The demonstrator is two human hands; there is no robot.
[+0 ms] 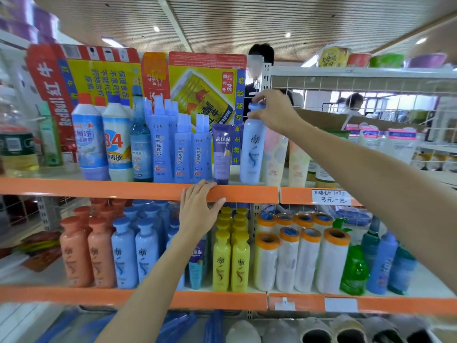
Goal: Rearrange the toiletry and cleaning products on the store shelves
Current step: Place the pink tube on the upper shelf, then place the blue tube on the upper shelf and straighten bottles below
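Mid-task as I read it: my right hand [274,111] has fingers curled on the cap of the pale blue bottle [252,149] standing on the orange shelf edge [123,189], left hand [197,209] fingers draped flat over that edge holding nothing, matching blue bottles [134,251] sit below it, sorting unfinished.

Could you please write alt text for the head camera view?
The right hand grips the cap of a pale blue bottle on the upper shelf, while the left hand rests on that shelf's orange edge. More bottles fill the lower shelf.
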